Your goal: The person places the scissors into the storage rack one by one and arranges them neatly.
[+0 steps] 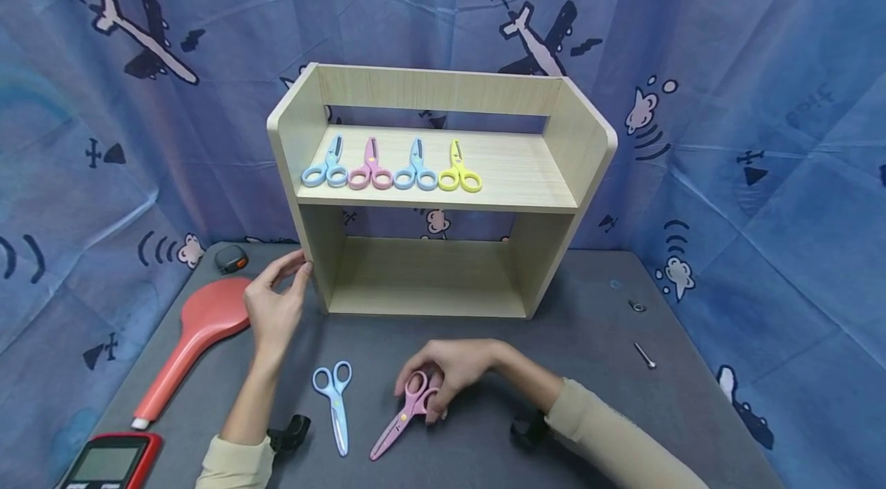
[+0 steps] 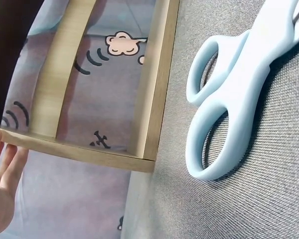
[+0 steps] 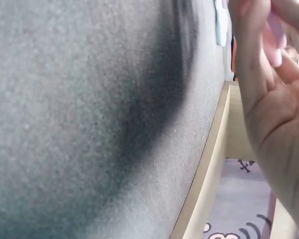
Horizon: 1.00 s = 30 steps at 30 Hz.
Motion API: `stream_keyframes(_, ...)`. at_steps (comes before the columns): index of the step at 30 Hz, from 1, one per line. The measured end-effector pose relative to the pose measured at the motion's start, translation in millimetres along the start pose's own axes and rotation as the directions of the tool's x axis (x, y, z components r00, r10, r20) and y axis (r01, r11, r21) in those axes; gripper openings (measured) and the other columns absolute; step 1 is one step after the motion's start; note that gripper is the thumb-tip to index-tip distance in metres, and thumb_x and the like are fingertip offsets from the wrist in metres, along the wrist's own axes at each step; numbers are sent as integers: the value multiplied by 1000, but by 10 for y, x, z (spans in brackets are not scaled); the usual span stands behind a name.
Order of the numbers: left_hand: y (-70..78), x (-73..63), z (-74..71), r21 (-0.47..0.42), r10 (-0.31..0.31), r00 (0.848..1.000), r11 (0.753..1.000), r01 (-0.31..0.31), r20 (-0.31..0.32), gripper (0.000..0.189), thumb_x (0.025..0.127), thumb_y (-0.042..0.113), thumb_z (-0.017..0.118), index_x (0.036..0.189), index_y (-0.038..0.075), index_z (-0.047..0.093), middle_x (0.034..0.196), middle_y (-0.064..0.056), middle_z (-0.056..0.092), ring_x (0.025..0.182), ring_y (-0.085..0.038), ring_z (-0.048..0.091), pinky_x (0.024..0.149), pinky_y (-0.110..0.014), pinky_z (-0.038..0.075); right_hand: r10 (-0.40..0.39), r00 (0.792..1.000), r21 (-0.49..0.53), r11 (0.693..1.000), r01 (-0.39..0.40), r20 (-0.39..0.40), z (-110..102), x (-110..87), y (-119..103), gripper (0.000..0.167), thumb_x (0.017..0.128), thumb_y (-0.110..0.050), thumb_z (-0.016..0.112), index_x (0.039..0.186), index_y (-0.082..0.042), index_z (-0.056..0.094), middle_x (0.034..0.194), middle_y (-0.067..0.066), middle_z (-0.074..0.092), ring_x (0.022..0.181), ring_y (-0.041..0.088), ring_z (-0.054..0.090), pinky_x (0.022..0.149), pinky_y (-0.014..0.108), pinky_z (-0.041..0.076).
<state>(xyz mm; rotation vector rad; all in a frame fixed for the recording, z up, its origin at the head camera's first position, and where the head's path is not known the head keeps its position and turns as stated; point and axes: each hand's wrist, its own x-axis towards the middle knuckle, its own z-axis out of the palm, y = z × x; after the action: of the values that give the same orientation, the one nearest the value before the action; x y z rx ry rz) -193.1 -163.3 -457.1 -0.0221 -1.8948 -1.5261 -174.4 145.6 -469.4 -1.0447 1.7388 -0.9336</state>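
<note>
In the head view, my right hand [image 1: 453, 370] holds pink scissors [image 1: 404, 417] by the handle loops, blades pointing down-left toward me. The right wrist view shows only a bit of pink between the fingers of that hand [image 3: 274, 94]. My left hand [image 1: 277, 312] touches the left side panel of a light wooden shelf [image 1: 443, 197] with its fingertips; in the left wrist view the fingers [image 2: 12, 172] lie against the panel's outer side. Between the hands, light blue scissors [image 1: 336, 404] lie on the grey table, loops toward the shelf.
On the upper board stand in a row blue scissors [image 1: 328, 166], pink scissors [image 1: 371, 166], blue scissors [image 1: 416, 166] and yellow scissors [image 1: 458, 166]. Left are a red paddle-shaped thing [image 1: 201, 327], a tape measure [image 1: 231, 259] and a red-framed meter [image 1: 111, 462]. A bolt [image 1: 645, 356] lies right.
</note>
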Motion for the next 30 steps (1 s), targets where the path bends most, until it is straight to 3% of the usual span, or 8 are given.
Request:
stream_keyframes(3, -2, -4, -6, 2, 0, 1000, 1000, -1, 2, 25, 95, -2, 79, 119, 3, 82, 111, -21, 83, 93, 10, 69, 77, -2, 54, 11, 1000, 14, 1000, -11, 22, -23, -64, 9, 57, 88, -1, 85, 142, -5, 67, 113, -8, 68, 92, -5, 66, 82, 14, 57)
stream_keyframes(8, 1, -13, -24, -2, 0, 1000, 1000, 0, 10, 24, 95, -1, 80, 118, 3, 83, 110, -20, 83, 93, 10, 70, 77, -3, 55, 29, 990, 226, 972, -59, 136, -26, -171, -32, 68, 91, 9, 77, 153, 7, 52, 125, 23, 76, 101, 3, 77, 89, 18, 62)
stream_keyframes(10, 1, -15, -26, -1, -2, 1000, 1000, 2, 10, 24, 95, -1, 80, 118, 3, 83, 110, -20, 83, 93, 9, 70, 77, -4, 56, 30, 989, 240, 969, -65, 147, -22, -214, -71, 68, 91, 9, 78, 153, 9, 50, 123, 23, 77, 98, 5, 77, 86, 18, 63)
stream_keyframes(15, -3, -10, -13, 19, -1, 1000, 1000, 1, 4, 25, 95, 0, 80, 120, 4, 82, 111, -20, 83, 94, 8, 70, 78, -2, 54, -6, 999, 85, 996, 3, 37, -41, -346, -220, 65, 86, -2, 88, 145, 3, 63, 113, -5, 72, 86, -3, 69, 79, 12, 58)
stream_keyframes(23, -15, -4, -16, 4, 5, 1000, 1000, -5, 4, 24, 95, -1, 81, 118, 2, 82, 110, -21, 83, 92, 11, 70, 77, -2, 54, -85, 990, 55, 994, 91, -114, -118, -601, -525, 63, 84, -6, 91, 143, -5, 66, 116, 7, 75, 88, 4, 74, 84, 28, 68)
stream_keyframes(27, -18, -1, -18, 4, 2, 1000, 1000, -2, 8, 22, 96, 3, 82, 118, 3, 83, 109, -20, 83, 92, 11, 71, 77, -2, 55, -156, 967, 2, 987, 159, -200, -170, -726, -655, 62, 84, -7, 92, 141, -2, 66, 119, 16, 74, 92, 5, 75, 87, 39, 69)
stream_keyframes(30, -24, 4, -19, 4, 0, 1000, 1000, 0, 5, 22, 95, 2, 82, 117, 3, 83, 109, -20, 83, 92, 12, 70, 78, -2, 55, -213, 938, -42, 977, 210, -272, -214, -822, -757, 61, 85, -9, 93, 139, 0, 67, 120, 20, 74, 93, 7, 73, 86, 41, 69)
